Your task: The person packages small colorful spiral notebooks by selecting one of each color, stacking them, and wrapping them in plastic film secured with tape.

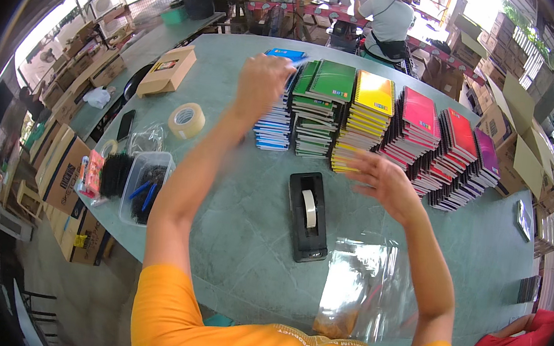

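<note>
My left hand (263,85) reaches to the top of the blue spiral notebook stack (272,133), its fingers closed on a tilted blue notebook (296,63). My right hand (388,184) is held open, slightly blurred, fingers pointing at the lower part of the yellow notebook stack (366,115). Between these stand green notebooks (332,80). Further right come pink notebooks (419,112), red notebooks (460,133) and purple notebooks (486,155). A black tape dispenser (314,247) with a white roll stands between my forearms. Clear plastic bags (363,279) lie beneath my right forearm.
At left are a wide tape roll (187,120), a phone (126,124), a cardboard tray (167,71) and a plastic tub (131,193) with black bristly pieces and blue pens. Cartons (501,130) stand right. A red sleeve (536,337) shows lower right; another person (387,18) sits beyond the table.
</note>
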The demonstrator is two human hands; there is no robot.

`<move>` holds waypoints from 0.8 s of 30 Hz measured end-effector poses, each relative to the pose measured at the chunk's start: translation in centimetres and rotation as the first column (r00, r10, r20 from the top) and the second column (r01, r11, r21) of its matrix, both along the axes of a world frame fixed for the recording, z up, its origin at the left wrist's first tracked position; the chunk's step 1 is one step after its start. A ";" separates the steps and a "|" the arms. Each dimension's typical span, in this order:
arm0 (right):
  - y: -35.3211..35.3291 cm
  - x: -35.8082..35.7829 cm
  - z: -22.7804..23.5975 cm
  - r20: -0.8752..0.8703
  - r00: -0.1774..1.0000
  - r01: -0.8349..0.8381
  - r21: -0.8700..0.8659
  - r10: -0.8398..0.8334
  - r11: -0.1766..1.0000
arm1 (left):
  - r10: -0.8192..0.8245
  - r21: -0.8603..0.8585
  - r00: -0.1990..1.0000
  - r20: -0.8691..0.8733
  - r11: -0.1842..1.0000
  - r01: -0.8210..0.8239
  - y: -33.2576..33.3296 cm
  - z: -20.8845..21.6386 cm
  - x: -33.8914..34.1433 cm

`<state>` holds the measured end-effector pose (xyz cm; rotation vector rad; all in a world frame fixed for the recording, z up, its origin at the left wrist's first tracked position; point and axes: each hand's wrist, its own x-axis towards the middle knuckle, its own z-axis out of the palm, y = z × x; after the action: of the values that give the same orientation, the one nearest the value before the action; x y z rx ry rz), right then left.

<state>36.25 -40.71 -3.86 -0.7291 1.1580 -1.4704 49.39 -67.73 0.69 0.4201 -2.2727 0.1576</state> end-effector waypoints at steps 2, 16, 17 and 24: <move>-2.8 -0.1 -0.1 0.440 0.898 0.092 -0.132 -0.025 0.987 | -0.330 -0.085 0.936 0.119 0.936 0.341 4.9 -1.4 -0.6; 0.6 -1.6 -5.2 0.550 0.827 0.115 0.035 -0.116 0.993 | -0.263 0.681 0.845 -0.465 0.504 0.531 4.3 0.0 -3.4; 1.1 -1.9 -5.3 0.670 0.742 0.036 -0.057 0.011 0.998 | -0.482 0.658 0.745 -0.461 0.377 0.652 5.2 0.1 -2.9; 6.4 -1.9 -7.5 0.517 0.855 0.050 -0.147 0.034 0.988 | -0.782 0.255 0.598 0.175 0.622 0.740 9.3 -3.0 -7.9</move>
<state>34.30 -34.32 -11.33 -0.3857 0.6346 -1.6455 41.46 -58.47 -2.35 -0.5817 -2.5354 -0.4457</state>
